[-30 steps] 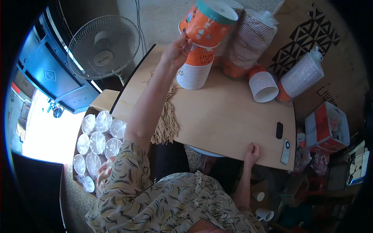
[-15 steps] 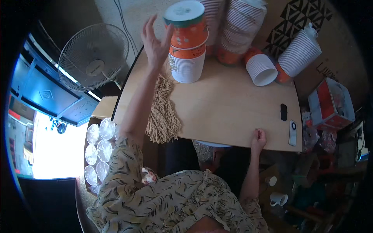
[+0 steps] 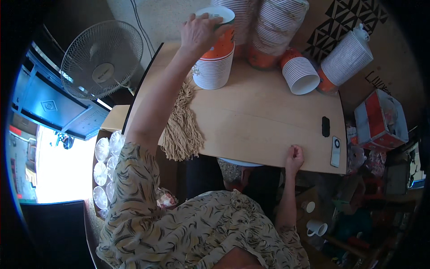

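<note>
Just beneath the half-open left hand [image 3: 199, 35], whose grip could not be told, an upright paper-tub stack [image 3: 212, 72] was set toward the far-left corner of the table [image 3: 255, 119].

A nested stack of orange-walled paper buckets [image 3: 212, 72] was stood upside down toward the far side of the bench [image 3: 255, 116]. White rims were packed closely below; above, an orange wall was exposed, capped by a partly covered, green-edged white base.
</note>
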Action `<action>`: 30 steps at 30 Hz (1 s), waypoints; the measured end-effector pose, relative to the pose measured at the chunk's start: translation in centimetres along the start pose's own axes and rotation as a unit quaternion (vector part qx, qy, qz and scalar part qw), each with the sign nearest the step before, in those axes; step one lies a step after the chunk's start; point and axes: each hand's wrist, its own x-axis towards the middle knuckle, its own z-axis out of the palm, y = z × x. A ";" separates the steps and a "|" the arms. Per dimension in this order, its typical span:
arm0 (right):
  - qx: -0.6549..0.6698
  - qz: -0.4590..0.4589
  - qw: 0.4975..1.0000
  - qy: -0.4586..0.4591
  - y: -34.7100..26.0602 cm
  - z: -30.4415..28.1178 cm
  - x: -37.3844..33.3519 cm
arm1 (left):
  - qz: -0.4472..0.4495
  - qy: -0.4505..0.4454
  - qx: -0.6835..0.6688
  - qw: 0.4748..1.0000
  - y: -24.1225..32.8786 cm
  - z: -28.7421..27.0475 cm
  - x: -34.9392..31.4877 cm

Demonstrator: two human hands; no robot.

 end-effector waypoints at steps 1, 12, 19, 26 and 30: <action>0.002 0.003 1.000 0.001 -0.1 0.2 0.1 | 0.003 -0.002 0.002 1.000 -0.2 0.7 -0.2; -0.040 -0.027 0.998 0.038 -1.0 0.2 0.4 | 0.196 0.093 -0.184 0.959 11.3 5.0 -3.3; -0.053 -0.016 0.997 0.047 -1.5 -0.1 0.2 | 0.194 -0.091 -0.380 0.900 24.0 18.4 -2.0; -0.036 -0.051 0.996 0.059 -1.3 0.1 0.5 | 0.195 -0.112 -0.208 0.952 28.7 24.0 -0.9; -0.054 -0.079 0.994 0.059 -0.7 -0.3 0.8 | 0.210 -0.107 -0.152 0.960 29.8 24.4 -1.3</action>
